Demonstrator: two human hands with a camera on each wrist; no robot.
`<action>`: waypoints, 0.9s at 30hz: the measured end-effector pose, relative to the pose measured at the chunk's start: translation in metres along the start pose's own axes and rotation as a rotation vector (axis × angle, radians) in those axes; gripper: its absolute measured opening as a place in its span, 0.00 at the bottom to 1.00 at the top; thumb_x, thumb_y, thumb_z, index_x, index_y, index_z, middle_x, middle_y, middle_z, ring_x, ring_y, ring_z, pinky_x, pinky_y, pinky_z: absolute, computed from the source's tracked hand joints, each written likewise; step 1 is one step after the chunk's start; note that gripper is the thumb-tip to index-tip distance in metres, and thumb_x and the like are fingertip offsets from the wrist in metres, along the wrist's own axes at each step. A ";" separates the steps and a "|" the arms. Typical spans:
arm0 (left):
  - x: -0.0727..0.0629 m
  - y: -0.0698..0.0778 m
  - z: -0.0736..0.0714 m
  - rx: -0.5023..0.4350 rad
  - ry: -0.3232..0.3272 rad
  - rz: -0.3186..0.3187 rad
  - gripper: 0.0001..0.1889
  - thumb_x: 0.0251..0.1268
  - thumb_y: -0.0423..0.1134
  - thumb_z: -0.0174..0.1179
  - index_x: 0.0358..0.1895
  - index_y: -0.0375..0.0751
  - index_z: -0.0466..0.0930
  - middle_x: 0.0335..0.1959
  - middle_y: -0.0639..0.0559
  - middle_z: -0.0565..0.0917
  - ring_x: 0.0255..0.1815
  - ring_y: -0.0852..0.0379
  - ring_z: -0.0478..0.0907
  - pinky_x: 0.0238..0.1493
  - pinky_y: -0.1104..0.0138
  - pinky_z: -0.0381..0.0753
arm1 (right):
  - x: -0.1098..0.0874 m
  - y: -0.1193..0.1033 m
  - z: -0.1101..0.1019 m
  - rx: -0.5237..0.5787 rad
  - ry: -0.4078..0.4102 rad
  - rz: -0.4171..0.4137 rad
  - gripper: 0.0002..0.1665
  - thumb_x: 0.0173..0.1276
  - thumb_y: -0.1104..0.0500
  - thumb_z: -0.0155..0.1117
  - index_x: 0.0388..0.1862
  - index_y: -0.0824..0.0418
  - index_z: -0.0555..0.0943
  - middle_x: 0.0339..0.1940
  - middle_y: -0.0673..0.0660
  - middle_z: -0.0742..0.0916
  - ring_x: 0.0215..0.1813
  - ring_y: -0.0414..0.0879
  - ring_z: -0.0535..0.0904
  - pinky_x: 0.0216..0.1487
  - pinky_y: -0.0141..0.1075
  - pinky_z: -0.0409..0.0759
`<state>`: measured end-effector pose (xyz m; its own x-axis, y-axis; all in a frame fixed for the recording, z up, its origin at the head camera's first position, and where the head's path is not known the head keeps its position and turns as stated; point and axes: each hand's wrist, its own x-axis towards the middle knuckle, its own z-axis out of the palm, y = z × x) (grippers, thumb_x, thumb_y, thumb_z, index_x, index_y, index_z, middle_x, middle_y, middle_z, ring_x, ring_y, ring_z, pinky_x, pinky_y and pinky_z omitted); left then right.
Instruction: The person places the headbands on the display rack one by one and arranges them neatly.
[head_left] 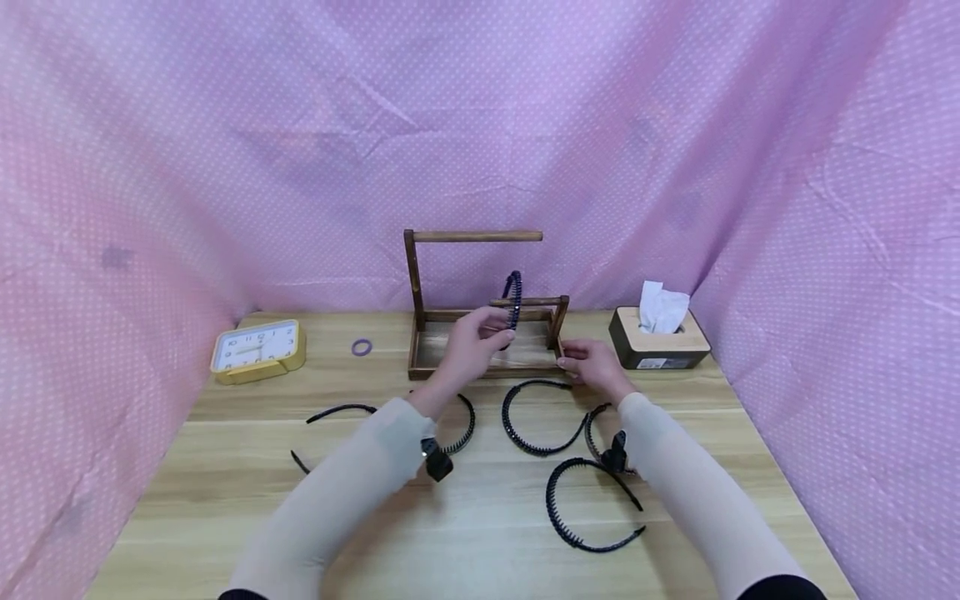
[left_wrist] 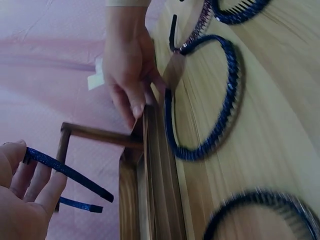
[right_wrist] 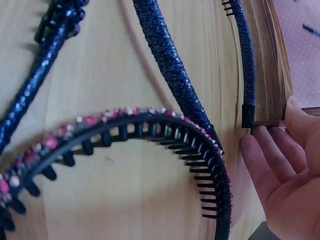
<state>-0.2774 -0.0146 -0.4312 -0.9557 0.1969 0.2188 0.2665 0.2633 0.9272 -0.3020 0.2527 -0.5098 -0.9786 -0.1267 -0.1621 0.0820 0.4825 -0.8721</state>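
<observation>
A dark toothed headband (head_left: 517, 287) stands nearly upright in my left hand (head_left: 477, 337), pinched between thumb and fingers. It is at the short lower bar of a brown wooden rack (head_left: 480, 237); whether it touches the bar cannot be told. In the left wrist view the headband's two ends (left_wrist: 82, 182) point away from the fingers. My right hand (head_left: 596, 367) grips the rack's front right corner, thumb on the wooden edge and fingers outside it. Close to those fingers lies the end of another dark headband (right_wrist: 246, 65). A headband with pink and clear stones (right_wrist: 135, 117) lies under the right wrist.
Several headbands lie on the wooden table before the rack, one at the front right (head_left: 555, 504), others partly behind the left forearm. A yellow clock (head_left: 258, 350) and a purple ring (head_left: 362, 347) are at left, a tissue box (head_left: 660, 342) at right. Pink dotted cloth hangs around.
</observation>
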 end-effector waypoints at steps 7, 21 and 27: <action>0.023 0.000 0.034 0.001 -0.027 -0.038 0.14 0.69 0.35 0.68 0.56 0.39 0.83 0.48 0.45 0.88 0.50 0.49 0.86 0.55 0.61 0.85 | 0.001 0.001 0.001 0.019 0.000 0.003 0.30 0.76 0.63 0.64 0.73 0.70 0.71 0.67 0.72 0.80 0.62 0.62 0.83 0.48 0.44 0.89; 0.039 -0.012 0.067 -0.107 -0.073 -0.166 0.12 0.70 0.31 0.66 0.53 0.35 0.81 0.46 0.42 0.88 0.44 0.51 0.85 0.40 0.62 0.89 | 0.002 0.004 0.002 0.026 -0.004 0.007 0.29 0.76 0.64 0.64 0.73 0.69 0.72 0.67 0.72 0.80 0.60 0.61 0.84 0.47 0.44 0.89; 0.040 -0.014 0.074 -0.129 -0.078 -0.188 0.11 0.69 0.31 0.66 0.52 0.35 0.81 0.47 0.41 0.87 0.43 0.52 0.85 0.41 0.62 0.89 | 0.000 0.003 0.002 0.023 0.001 0.006 0.29 0.75 0.64 0.64 0.73 0.69 0.72 0.68 0.72 0.80 0.60 0.61 0.84 0.47 0.44 0.89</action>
<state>-0.3104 0.0598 -0.4575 -0.9732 0.2293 0.0190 0.0616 0.1802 0.9817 -0.3016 0.2520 -0.5135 -0.9782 -0.1228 -0.1673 0.0927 0.4628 -0.8816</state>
